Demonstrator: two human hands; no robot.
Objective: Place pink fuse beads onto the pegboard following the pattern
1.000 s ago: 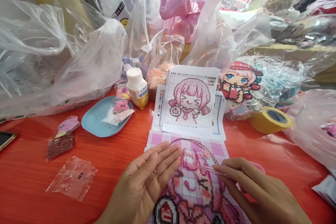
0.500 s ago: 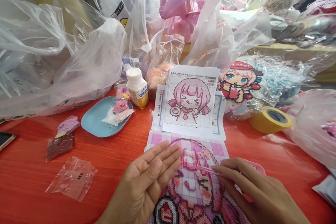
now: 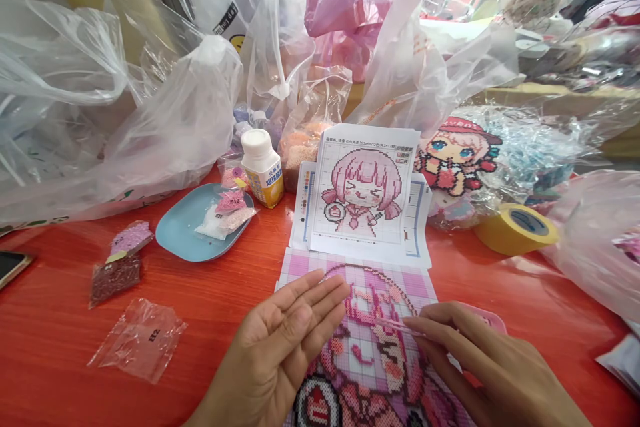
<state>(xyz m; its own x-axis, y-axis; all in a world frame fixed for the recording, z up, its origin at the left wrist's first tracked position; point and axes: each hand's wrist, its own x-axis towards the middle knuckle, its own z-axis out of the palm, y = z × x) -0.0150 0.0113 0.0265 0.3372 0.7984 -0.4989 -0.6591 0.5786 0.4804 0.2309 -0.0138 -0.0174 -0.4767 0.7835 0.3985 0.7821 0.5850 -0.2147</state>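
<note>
A bead picture (image 3: 367, 353) is seen on the red table (image 3: 225, 293), below a printed pattern (image 3: 363, 193). The left hand (image 3: 280, 347) is held open, palm up, fingers nearly together. A thin tool (image 3: 400, 325) is pinched in the right hand (image 3: 480, 360). The face seems largely beaded; the upper grid rows appear unfilled.

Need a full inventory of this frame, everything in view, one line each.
table: one, orange-red, under all
bead board: one, pink, front centre
pattern sheets: stack, white, behind board
plate: one, blue, left of sheets
bottle: one, white and yellow, behind plate
tape roll: one, yellow, right
bead figure: one, red-hatted, right of sheets
bead bags: three, lilac, dark red, clear, left
plastic bags: many, clear and pink, behind
left hand: one, open, palm up, over board's left edge
right hand: one, pinching thin tool over board
</note>
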